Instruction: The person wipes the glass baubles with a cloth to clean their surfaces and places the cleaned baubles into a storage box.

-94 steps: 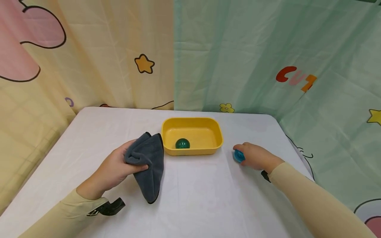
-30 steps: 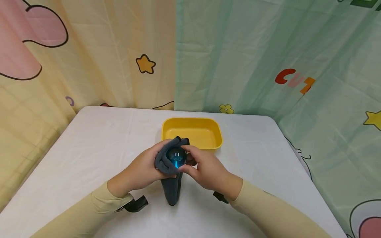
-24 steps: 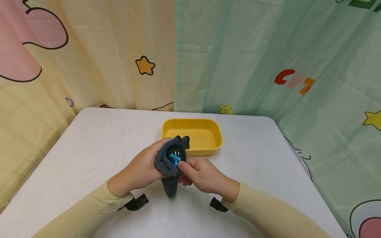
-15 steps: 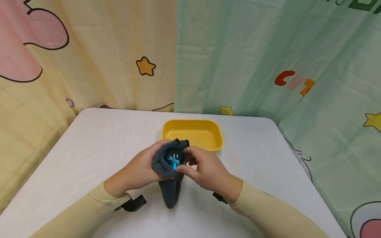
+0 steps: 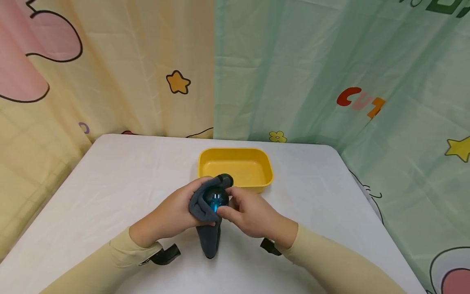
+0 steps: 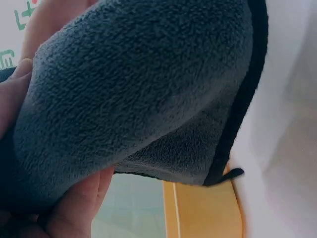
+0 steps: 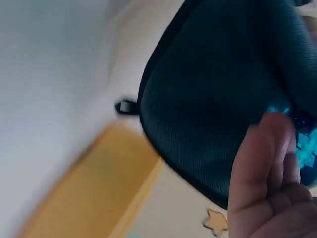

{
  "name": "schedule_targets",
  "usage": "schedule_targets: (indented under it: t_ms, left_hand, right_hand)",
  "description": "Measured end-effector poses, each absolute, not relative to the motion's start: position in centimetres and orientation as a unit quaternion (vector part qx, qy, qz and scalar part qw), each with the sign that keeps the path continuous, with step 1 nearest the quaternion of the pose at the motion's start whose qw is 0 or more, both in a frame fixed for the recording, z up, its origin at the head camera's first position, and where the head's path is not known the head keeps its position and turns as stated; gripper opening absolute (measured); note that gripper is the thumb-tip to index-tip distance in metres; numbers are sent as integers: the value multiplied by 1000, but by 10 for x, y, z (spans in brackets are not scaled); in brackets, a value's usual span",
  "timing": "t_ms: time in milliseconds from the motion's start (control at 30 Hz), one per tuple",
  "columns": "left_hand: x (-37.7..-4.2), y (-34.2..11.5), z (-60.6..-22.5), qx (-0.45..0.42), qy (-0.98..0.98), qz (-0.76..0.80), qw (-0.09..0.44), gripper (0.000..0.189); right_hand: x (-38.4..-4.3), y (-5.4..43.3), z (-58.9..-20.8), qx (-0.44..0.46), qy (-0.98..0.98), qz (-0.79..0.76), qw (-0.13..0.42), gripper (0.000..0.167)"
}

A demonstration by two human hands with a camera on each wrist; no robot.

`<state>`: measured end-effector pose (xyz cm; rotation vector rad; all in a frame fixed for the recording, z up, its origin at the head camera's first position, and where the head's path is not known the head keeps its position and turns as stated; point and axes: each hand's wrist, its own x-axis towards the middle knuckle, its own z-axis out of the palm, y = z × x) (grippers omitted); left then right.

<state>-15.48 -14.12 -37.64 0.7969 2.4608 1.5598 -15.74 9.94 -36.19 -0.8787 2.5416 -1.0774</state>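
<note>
A grey microfiber cloth (image 5: 209, 241) with black edging is gripped in my left hand (image 5: 172, 210), its folds wrapped round the left side of a clear blue ball (image 5: 214, 197). My right hand (image 5: 253, 212) pinches the ball's right side, thumb in front and fingers behind. Both hands are raised in front of the yellow tray. In the left wrist view the cloth (image 6: 138, 84) fills most of the picture and hides the ball. The right wrist view shows the ball (image 7: 307, 151) at the right edge, with turquoise bits inside, beside my right fingers (image 7: 260, 173).
The yellow tray (image 5: 253, 188) stands on the white table (image 5: 312, 183) just beyond the hands. A green ball (image 5: 227, 178) in it peeks out behind the cloth, mostly hidden. Printed curtains (image 5: 293, 61) hang behind the table and along its sides.
My right hand has brought the blue ball from the table's right side to the cloth; my left hand has moved right. During the last second, my right fingers shifted and the ball turned in the cloth.
</note>
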Motion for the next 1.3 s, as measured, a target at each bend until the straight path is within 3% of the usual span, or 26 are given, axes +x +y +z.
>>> schedule_targets:
  t_ms: [67,133,267,333,400,567,667,800,900,1000,1167,1300]
  left_hand:
    - [-155,-141,-376,265,813,515,58,87]
    - [-154,-141,-377,259,815,515,54,88]
    - [-155,-142,-379,247,814,523,53,90]
    - [-156,-144,-381,240,812,530,55,90]
    - [-156,-145,-381,235,807,539,61,90]
    - [-156,-145,-383,237,802,543,73,91]
    - [-155,-144,-382,249,810,527,67,91]
    - [-156,-143,-379,270,821,501,41,88]
    - [-156,-145,-375,279,825,490,27,87]
    - [-155,-147,-375,274,828,488,32,87]
    - [-155,-148,-380,245,824,508,59,91]
    - [-155,-147,-382,231,813,529,76,90]
  right_hand:
    - [-159,100,-362,-266,847,-427,174,32]
    - [-160,99,-362,-269,849,-425,164,32]
    - [-156,101,-362,-352,894,-279,12,40]
    - [-155,102,-362,-391,896,-203,-58,56]
    - [-154,103,-362,-419,888,-161,-95,71]
    - [-155,104,-363,-439,881,-107,-143,70]
    - [-155,101,-363,-409,896,-153,-75,54]
    - [-156,97,-366,-327,869,-349,126,28]
    - [-156,94,-369,-299,846,-408,170,26]
    - [-155,94,-368,-317,872,-362,85,28]
    - [-154,99,-367,-405,876,-247,-89,60]
    - [-154,100,-368,-468,849,-171,-176,60]
